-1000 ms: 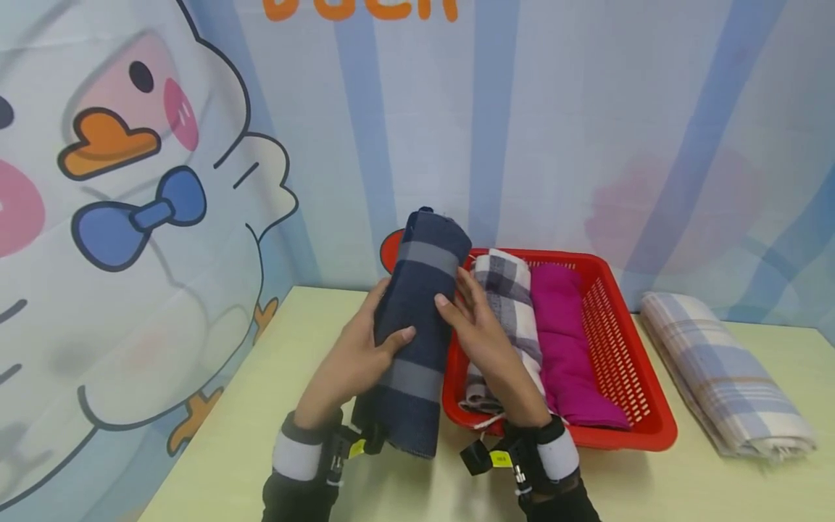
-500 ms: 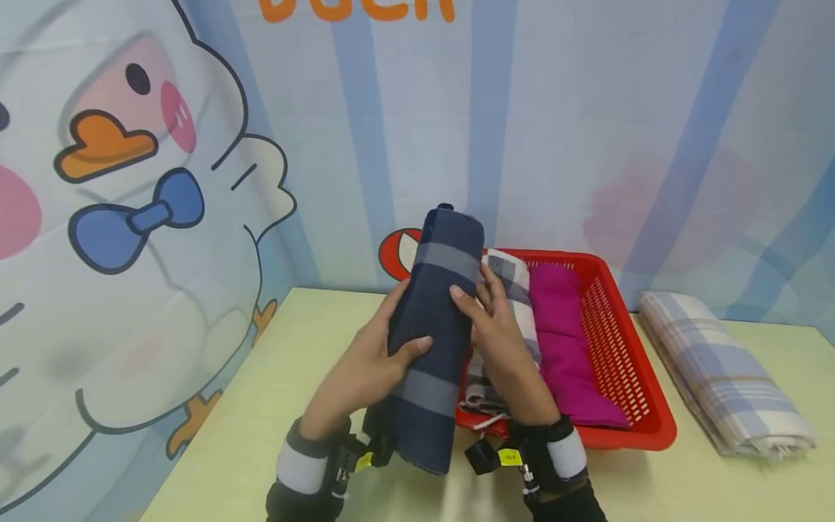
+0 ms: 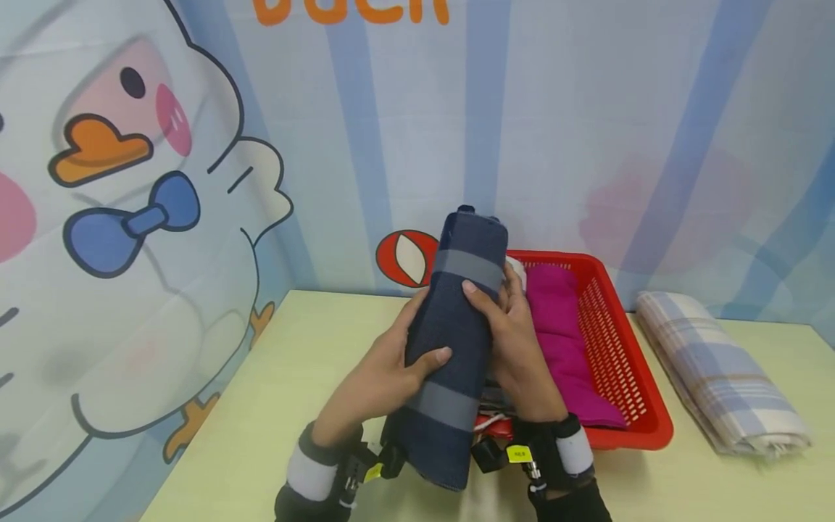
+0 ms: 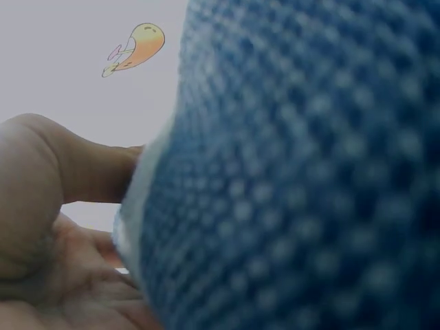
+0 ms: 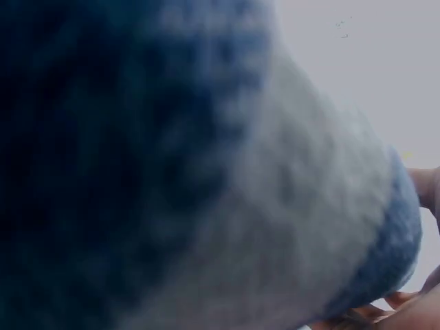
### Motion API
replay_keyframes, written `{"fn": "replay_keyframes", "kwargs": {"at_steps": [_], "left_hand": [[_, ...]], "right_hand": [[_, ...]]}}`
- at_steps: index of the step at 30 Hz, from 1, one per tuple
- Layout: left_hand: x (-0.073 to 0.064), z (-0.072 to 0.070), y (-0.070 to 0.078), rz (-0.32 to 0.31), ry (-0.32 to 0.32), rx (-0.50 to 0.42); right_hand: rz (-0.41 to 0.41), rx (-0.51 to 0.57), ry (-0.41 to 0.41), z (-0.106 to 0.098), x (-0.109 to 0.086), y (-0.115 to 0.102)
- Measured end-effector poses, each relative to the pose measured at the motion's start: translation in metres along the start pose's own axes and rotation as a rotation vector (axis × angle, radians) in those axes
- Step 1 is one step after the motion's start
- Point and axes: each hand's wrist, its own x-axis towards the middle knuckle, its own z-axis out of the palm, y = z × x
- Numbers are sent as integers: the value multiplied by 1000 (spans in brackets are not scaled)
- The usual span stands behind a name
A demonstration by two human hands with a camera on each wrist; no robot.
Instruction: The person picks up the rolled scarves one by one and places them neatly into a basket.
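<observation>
A rolled navy cloth with grey-blue stripes (image 3: 457, 319) is held up at a slant in the head view, over the left side of a red basket (image 3: 622, 362). My left hand (image 3: 385, 370) grips its left side, thumb across the front. On the other side my right hand (image 3: 518, 348) holds the roll higher up, thumb also on the front. Both wrist views are mostly filled by the blurred cloth (image 4: 295, 179). In the basket lies a magenta folded cloth (image 3: 561, 348). A checked cloth beside it is largely hidden behind the roll and my right hand.
A pale plaid folded cloth (image 3: 724, 373) lies on the table (image 3: 274, 406) to the right of the basket. Behind the table hangs a backdrop (image 3: 561, 130) printed with a duck. A camera is strapped on each wrist.
Both hands have carried the navy roll to the right and slightly toward me. It now covers most of the checked cloth in the basket. The other cloths stay where they were.
</observation>
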Motion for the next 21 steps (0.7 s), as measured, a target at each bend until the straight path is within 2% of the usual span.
{"fn": "replay_keyframes", "kwargs": {"at_steps": [8,15,21], "left_hand": [[2,6,-1,-1,-77,5],[3,7,-1,-25,-132,1],[2,8,-1,-57,-185,-13]], "right_hand": [[-35,24,96,-4,-2,-2],[-64,48,130,-2,-3,-5],[-121,87,149,-1,-4,-8]]}}
